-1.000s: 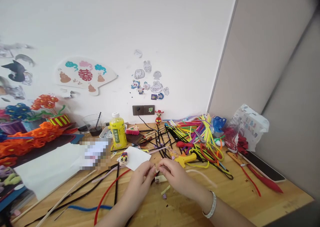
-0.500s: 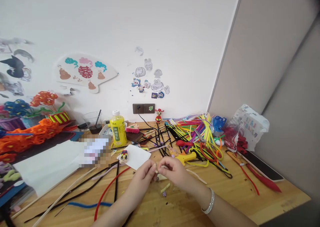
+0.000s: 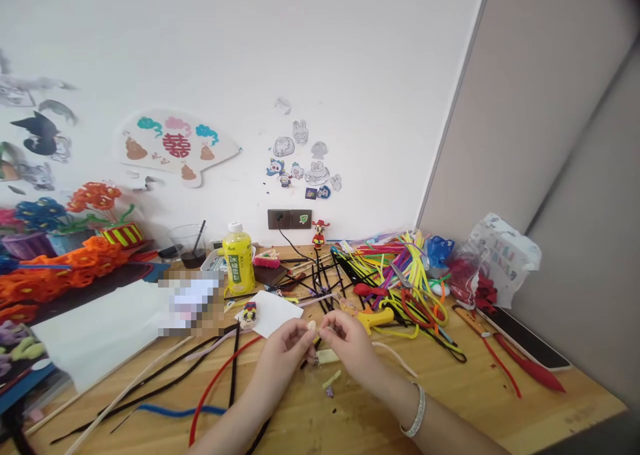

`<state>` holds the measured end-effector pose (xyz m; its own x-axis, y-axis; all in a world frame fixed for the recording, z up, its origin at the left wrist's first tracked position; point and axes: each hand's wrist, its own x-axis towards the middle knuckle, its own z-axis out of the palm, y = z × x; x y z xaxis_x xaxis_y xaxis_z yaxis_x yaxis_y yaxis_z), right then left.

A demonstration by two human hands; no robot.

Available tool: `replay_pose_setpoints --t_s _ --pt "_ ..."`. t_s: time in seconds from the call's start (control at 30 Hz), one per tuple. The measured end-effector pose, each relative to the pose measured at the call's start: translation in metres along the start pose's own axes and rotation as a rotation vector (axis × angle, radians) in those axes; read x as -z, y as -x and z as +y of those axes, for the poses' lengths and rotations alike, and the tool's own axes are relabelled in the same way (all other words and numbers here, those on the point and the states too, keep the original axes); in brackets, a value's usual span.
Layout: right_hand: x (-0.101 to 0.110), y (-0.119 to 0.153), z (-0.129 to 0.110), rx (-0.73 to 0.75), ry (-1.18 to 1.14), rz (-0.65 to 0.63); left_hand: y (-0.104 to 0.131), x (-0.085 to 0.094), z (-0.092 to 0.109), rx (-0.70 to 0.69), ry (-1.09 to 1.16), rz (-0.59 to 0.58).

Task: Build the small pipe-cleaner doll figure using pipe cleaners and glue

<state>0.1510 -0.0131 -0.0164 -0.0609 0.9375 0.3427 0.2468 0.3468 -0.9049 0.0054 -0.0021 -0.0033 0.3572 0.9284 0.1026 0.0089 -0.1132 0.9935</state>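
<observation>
Between the thumb and fingers of my left hand (image 3: 287,348) sits a small cream-coloured piece (image 3: 312,325), rounded and perhaps fuzzy; its kind is too small to tell. My right hand (image 3: 347,341) is pinched closed right beside it, and whatever its fingertips hold is hidden. Both hands are raised a little over the wooden table (image 3: 300,421). Under them lie a pale strip (image 3: 327,356) and a short yellow-green piece (image 3: 331,378) with a small purple bit. Behind my left hand, a small doll's head (image 3: 249,315) with a coloured top rests by a white paper sheet (image 3: 275,313).
A yellow drink bottle (image 3: 240,260) and a cup of dark liquid (image 3: 193,248) stand at the back. Bundled coloured pipe cleaners (image 3: 390,268) cover the back right, with a yellow glue gun (image 3: 375,318) before them. A phone (image 3: 523,338) lies far right; orange fuzzy flowers (image 3: 60,275) are left.
My fingertips have drawn slightly apart, and the cream piece now shows above my left fingers. The view has shifted slightly.
</observation>
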Motion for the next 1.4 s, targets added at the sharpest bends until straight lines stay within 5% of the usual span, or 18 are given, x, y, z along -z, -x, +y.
replay_pose_setpoints --t_s 0.13,0.27,0.53,0.67,1.0,1.17,1.4 --pt "-0.001 0.002 -0.003 0.037 0.072 -0.033 0.001 -0.001 -0.003 -0.076 -0.138 0.095" --pt "0.006 0.001 -0.008 0.216 0.395 -0.064 0.003 0.001 0.003 -0.129 -0.408 0.118" --pt "0.014 -0.002 -0.004 0.582 0.686 -0.259 0.006 0.011 0.01 -0.098 -0.76 -0.133" --pt "0.015 -0.002 -0.006 0.659 0.788 -0.285 0.007 0.014 0.016 -0.034 -0.704 -0.17" --pt "0.009 0.0 0.006 0.67 0.937 0.026 -0.001 0.003 0.004 0.14 -0.027 -0.06" --pt "0.006 0.005 0.002 0.684 0.984 -0.032 -0.002 0.003 -0.001 0.137 -0.031 -0.013" --pt "0.004 0.004 0.0 0.574 0.679 -0.068 -0.002 0.004 -0.001 0.098 -0.131 0.0"
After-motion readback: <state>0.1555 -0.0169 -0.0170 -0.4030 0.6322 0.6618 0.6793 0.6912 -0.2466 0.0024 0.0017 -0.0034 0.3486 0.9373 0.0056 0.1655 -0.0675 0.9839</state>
